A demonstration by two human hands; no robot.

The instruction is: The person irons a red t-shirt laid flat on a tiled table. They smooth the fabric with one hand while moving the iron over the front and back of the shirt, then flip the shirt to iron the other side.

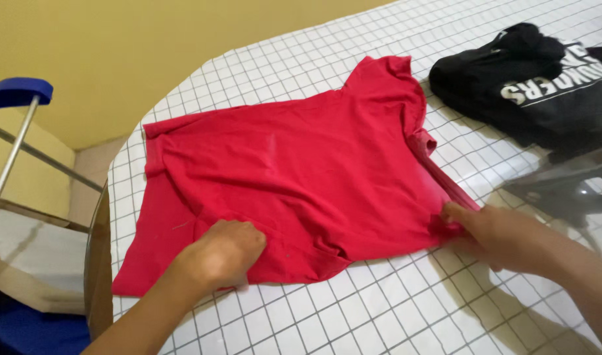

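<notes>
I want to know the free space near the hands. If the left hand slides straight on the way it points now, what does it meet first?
The left hand rests on the red shirt and points up across it. Going on, it would meet only more red cloth, likely small wrinkles. The black garment lies off to the right, probably outside that line.

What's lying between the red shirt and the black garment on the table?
Nothing. In the head view, only bare white grid-patterned tablecloth separates the red shirt from the folded black garment; the two lie apart, not touching.

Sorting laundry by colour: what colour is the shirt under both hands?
Red, plain, no print showing. The shirt shows best in the head view, spread on the checked table cover.
</notes>
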